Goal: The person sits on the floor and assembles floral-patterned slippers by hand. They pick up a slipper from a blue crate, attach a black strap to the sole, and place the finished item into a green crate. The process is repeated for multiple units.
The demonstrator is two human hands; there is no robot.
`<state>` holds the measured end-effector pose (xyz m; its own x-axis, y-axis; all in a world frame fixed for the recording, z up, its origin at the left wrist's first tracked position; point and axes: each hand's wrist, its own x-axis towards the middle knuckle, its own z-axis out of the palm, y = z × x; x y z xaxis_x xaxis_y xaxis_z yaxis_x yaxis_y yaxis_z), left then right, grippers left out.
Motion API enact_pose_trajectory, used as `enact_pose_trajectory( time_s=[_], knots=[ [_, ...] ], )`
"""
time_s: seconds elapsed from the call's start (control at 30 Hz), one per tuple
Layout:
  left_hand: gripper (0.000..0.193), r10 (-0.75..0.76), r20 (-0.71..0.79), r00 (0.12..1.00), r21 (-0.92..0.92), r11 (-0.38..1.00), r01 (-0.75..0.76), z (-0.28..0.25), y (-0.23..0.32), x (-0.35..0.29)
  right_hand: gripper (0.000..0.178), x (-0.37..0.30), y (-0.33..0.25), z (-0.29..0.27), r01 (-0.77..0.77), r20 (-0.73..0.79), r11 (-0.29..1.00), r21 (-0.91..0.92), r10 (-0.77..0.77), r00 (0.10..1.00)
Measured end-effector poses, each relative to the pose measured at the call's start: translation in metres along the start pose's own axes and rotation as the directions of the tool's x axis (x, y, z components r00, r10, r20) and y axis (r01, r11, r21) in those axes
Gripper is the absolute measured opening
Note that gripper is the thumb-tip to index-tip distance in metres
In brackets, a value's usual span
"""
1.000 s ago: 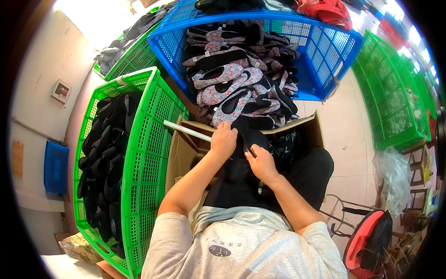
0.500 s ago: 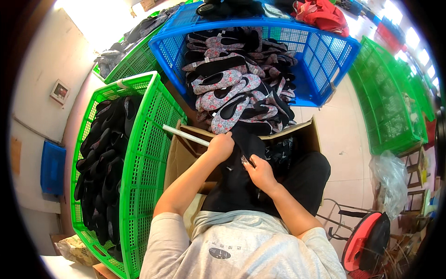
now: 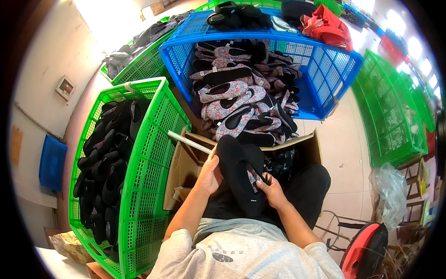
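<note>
A black slipper (image 3: 232,160) with a patterned lining showing at its opening is held up over my lap, toe pointing away from me. My left hand (image 3: 210,174) is closed on its left side, the thumb up along the edge. At the right edge of the opening, my right hand (image 3: 273,190) pinches the slipper; a small dark thing shows at those fingers, too small to name. Further black fabric lies behind the slipper, and I cannot tell whether it is a second one. Just beyond, a heap of floral slippers (image 3: 225,93) spills from a blue crate (image 3: 318,88) lying on its side.
An open cardboard box (image 3: 318,156) stands before my knees, a white stick (image 3: 188,142) across its left corner. To the left, a green crate (image 3: 155,135) holds black slippers (image 3: 100,181). Red cloth (image 3: 327,30) tops the blue crate. Green crates (image 3: 388,111) and a plastic bag (image 3: 389,188) stand right.
The slipper has been raised and turned, so its opening and lining now show. My left hand has moved down to its side; my right hand has shifted right and slightly nearer me.
</note>
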<state>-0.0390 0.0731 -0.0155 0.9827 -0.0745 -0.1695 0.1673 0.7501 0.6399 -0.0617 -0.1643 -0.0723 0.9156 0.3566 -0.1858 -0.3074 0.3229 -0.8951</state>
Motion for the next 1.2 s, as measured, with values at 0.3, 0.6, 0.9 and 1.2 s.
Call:
enact_pose_trajectory(
  time_s=[0.3,0.6,0.9,1.2],
  knots=[
    [0.091,-0.148,0.237,0.96,-0.096,0.98,0.175,0.026,-0.024,0.004,0.01,-0.01,-0.007,0.002,-0.174,0.023,0.975,0.136,0.172,0.985],
    [0.101,0.393,0.017,0.92,0.94,0.307,-0.148,0.094,-0.023,-0.007,0.01,-0.008,0.009,0.005,-0.058,-0.246,0.998,0.04,0.066,0.967],
    [0.112,0.493,0.041,0.869,0.982,0.139,-0.126,0.106,-0.042,-0.005,0.021,-0.022,-0.012,-0.004,0.076,0.043,0.98,-0.181,-0.07,0.997],
    [0.042,0.482,-0.015,0.876,0.75,0.585,-0.309,0.078,-0.041,0.013,0.016,-0.022,-0.002,-0.011,-0.015,-0.151,0.995,-0.102,0.0,0.989]
  ],
)
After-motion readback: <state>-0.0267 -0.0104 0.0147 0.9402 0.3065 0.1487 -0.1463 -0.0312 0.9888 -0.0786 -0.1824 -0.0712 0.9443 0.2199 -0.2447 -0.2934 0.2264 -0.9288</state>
